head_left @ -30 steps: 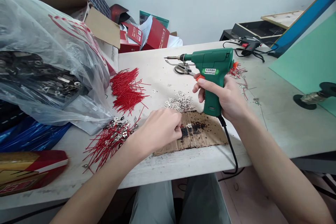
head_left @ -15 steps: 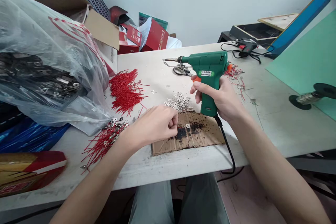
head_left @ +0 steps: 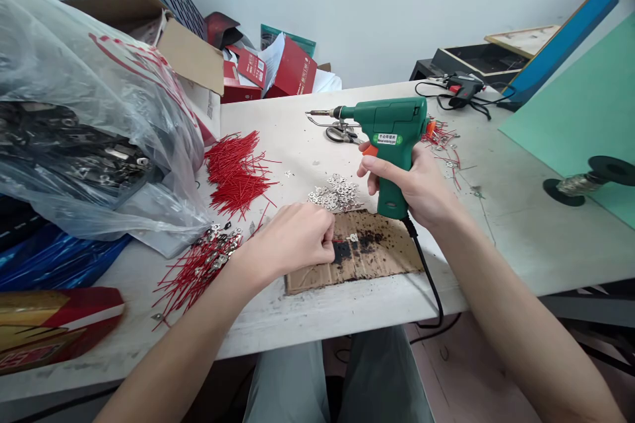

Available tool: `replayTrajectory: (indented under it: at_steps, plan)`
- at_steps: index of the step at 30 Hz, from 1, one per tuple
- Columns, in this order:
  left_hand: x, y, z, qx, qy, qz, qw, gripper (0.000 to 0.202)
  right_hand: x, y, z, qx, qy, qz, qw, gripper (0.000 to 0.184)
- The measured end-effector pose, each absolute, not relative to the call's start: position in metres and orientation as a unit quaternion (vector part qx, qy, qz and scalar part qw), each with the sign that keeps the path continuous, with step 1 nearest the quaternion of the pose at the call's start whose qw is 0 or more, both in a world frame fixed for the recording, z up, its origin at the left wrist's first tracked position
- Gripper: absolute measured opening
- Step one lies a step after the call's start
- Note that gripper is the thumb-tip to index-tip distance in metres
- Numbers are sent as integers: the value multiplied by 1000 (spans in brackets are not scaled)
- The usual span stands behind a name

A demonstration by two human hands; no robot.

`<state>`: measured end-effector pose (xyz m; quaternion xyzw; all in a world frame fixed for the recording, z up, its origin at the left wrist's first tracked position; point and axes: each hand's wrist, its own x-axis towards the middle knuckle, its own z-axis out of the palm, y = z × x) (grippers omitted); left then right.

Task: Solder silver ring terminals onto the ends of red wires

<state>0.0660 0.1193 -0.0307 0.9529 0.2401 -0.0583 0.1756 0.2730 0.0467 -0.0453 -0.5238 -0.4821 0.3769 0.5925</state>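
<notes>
My right hand [head_left: 426,178] is wrapped round the grip of a green soldering gun [head_left: 391,120], whose tip points left above the table. Its orange trigger lies by my fingers. My left hand [head_left: 302,234] is closed in a pinch on a short red wire [head_left: 340,240]. At the wire's right end is a small silver metal tab [head_left: 352,237], over the scorched cardboard piece [head_left: 391,258]. Behind the cardboard lies a heap of loose metal tabs [head_left: 335,193]. Wires with tabs on them [head_left: 198,268] are piled left of my left forearm.
A bundle of red wires [head_left: 235,172] lies left of centre. A clear plastic bag [head_left: 163,125] and cardboard box crowd the left. Behind the gun are scissors [head_left: 340,135]. A solder spool [head_left: 575,186] stands at right, and the gun's black cord [head_left: 429,277] hangs over the table edge.
The view has shifted very slightly. Both hands keep their hold, and the soldering gun and wire stay in nearly the same place.
</notes>
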Motion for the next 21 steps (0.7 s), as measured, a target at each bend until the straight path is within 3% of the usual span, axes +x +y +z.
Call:
replayTrajectory:
  at_steps: [4, 15, 21]
  plan:
    - [65, 124, -31, 945, 234, -59, 222, 6, 271, 47, -44, -524, -478, 369, 601, 54]
    - [57, 149, -16, 774, 250, 162, 559, 9, 256, 43, -41, -509, -483, 399, 591, 58]
    - [64, 145, -21, 687, 214, 173, 673, 12, 246, 42, -42, -432, -513, 410, 618, 54]
